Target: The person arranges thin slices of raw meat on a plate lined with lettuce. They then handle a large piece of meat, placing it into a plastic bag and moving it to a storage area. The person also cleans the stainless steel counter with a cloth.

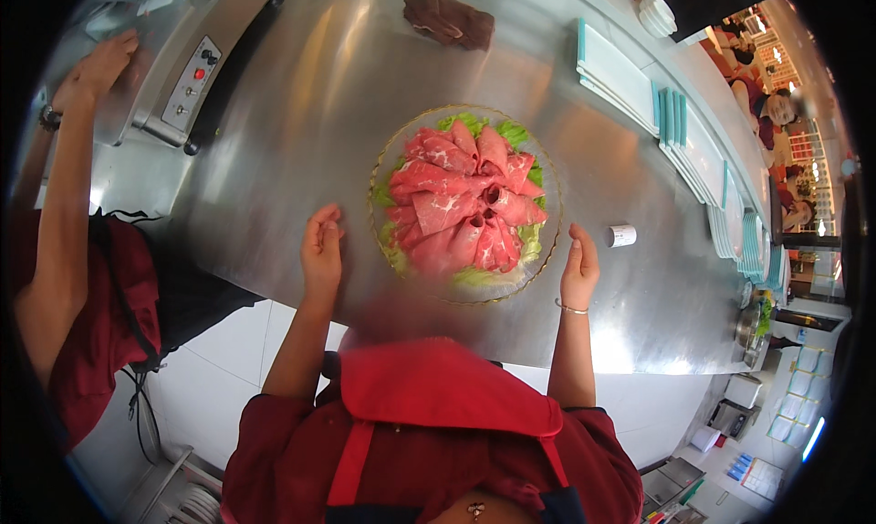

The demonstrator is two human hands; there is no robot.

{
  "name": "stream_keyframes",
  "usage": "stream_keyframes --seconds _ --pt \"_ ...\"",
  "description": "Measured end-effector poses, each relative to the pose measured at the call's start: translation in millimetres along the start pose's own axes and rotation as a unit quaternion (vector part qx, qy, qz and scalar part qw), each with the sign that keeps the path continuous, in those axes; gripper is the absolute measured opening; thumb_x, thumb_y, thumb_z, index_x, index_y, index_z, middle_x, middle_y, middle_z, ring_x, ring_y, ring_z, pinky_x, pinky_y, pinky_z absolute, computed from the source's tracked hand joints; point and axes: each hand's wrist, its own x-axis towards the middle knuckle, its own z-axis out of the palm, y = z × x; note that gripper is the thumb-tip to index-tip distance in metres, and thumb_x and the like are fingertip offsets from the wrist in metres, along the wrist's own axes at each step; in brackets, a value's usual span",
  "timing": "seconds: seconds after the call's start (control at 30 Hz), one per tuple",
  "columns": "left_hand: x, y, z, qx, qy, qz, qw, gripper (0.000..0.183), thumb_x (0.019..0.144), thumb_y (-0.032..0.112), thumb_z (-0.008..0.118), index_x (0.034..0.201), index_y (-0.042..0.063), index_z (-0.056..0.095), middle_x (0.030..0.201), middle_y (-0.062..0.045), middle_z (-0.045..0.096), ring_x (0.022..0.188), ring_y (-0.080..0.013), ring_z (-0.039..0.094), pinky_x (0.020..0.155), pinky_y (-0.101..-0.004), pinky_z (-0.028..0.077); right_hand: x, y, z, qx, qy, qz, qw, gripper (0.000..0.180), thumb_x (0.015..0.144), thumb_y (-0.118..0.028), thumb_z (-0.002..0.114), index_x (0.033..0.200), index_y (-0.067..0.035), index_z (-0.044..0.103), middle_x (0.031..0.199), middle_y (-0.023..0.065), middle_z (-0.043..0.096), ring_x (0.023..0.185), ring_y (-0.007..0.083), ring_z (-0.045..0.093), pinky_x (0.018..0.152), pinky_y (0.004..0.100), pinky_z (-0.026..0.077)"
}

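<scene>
A round clear plate with a gold scalloped rim (372, 213) rests on the steel counter before me. Rolled slices of raw marbled red meat (445, 182) are arranged on it in a ring pattern, over green lettuce leaves (514, 133). My left hand (321, 250) is just left of the plate, empty, with its fingers loosely curled and the thumb apart. Close by the plate's right rim is my right hand (580, 267), also holding nothing, with a bracelet on its wrist. Whether its fingertips touch the rim, I cannot tell.
A small white printed label roll (621, 236) lies right of my right hand. Beyond the plate is a folded brown cloth (449, 21). Stacked white-and-teal rectangular plates (616, 72) line the counter's far right edge. A co-worker's arm (68, 175) reaches over a machine with a control panel (191, 83).
</scene>
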Motion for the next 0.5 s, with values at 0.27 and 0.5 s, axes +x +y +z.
stream_keyframes --seconds 0.27,0.5 --pt "-16 -2 -11 -0.010 -0.021 0.011 1.000 0.022 0.095 0.009 0.043 0.113 0.004 0.054 0.109 -0.004 0.057 0.100 -0.0127 0.055 0.081 -0.0266 0.046 8 -27 40 -0.196 -0.059 -0.270 0.941 0.026 0.078 0.002 0.060 0.104 0.000 0.060 0.105 0.0150 0.059 0.092 0.0269 0.058 0.080 0.0352 0.048" --pt "-24 -3 -25 -0.031 -0.023 -0.012 0.999 0.020 0.095 0.007 0.042 0.109 0.004 0.056 0.104 -0.004 0.060 0.093 -0.0120 0.057 0.078 -0.0254 0.046 30 7 58 -0.059 -0.055 -0.135 0.988 0.012 0.077 0.000 0.065 0.088 -0.002 0.062 0.084 0.0084 0.055 0.068 0.0168 0.059 0.060 0.0260 0.048"
